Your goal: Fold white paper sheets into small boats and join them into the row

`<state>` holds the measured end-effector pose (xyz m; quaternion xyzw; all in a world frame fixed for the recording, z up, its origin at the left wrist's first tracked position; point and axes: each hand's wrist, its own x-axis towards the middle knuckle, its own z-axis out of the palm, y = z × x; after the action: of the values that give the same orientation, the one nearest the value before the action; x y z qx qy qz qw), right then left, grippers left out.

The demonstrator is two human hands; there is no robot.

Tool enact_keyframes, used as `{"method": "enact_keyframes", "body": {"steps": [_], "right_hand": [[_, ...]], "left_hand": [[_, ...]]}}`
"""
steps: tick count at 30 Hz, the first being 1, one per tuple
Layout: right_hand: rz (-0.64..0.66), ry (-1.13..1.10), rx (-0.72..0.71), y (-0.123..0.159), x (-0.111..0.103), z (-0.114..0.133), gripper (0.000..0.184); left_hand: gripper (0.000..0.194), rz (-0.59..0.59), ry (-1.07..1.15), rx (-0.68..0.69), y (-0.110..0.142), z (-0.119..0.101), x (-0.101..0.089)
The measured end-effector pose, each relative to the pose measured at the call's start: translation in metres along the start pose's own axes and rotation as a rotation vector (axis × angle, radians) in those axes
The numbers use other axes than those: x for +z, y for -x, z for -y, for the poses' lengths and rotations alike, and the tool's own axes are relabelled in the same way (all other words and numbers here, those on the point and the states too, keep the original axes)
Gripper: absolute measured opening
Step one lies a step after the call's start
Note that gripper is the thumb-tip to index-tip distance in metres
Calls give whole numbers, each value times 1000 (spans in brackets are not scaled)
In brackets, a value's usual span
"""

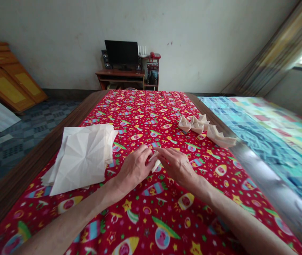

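Between my two hands, over the middle of the red patterned cloth, is a small piece of folded white paper [154,165]. My left hand [138,162] has its fingers curled and closed on the paper's left side. From the other side, my right hand [176,163] bends over it, fingers pressed together at its top and right edge. Most of the paper is hidden by the fingers. Left of my hands lies a stack of creased white paper sheets [84,156]. Several folded white paper shapes with pointed tips [197,124] stand at the right.
The red cloth [145,216] covers a table with a dark wooden edge [68,122]. A bed with a blue checked sheet [251,138] adjoins on the right. Against the far wall is a desk with a monitor [121,53]. A wooden cabinet [7,76] stands left.
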<state>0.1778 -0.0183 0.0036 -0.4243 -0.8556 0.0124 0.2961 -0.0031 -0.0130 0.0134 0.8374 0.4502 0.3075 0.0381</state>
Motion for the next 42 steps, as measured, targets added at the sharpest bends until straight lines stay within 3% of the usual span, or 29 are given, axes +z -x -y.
{"method": "enact_keyframes", "body": {"steps": [3, 5, 8, 11, 14, 19, 25, 29, 32, 37, 42], "right_hand": [[-20, -76, 24, -3, -5, 1, 17], [-57, -235, 116, -4, -6, 0, 12], [-75, -550, 287, -3, 0, -6, 7], [-11, -777, 362, -1, 11, -16, 8], [58, -686, 299, 1, 18, -24, 6], [102, -296, 15, 3, 14, -33, 18], [139, -91, -54, 12, -2, -30, 24], [104, -108, -81, 26, -15, -16, 32], [171, -123, -113, 34, -17, -8, 25], [168, -168, -77, 38, -11, -12, 22], [173, -123, -141, 36, -14, -12, 24]], "left_hand": [[17, -31, -9, 81, 2, -5, -6], [10, -49, -24, 112, 3, -4, -8], [26, -88, -65, 129, 7, 4, -8], [19, -68, -105, 173, 11, 17, -6], [14, 1, -108, 280, 15, 26, -5], [17, 160, -132, 410, 18, 23, -4], [19, 214, -167, 437, 19, 19, 1], [19, 214, -160, 436, 20, 17, 2], [17, 218, -154, 433, 21, 15, 1], [15, 255, -64, 441, 23, 16, 1], [19, 263, 61, 432, 24, 18, 2]]}}
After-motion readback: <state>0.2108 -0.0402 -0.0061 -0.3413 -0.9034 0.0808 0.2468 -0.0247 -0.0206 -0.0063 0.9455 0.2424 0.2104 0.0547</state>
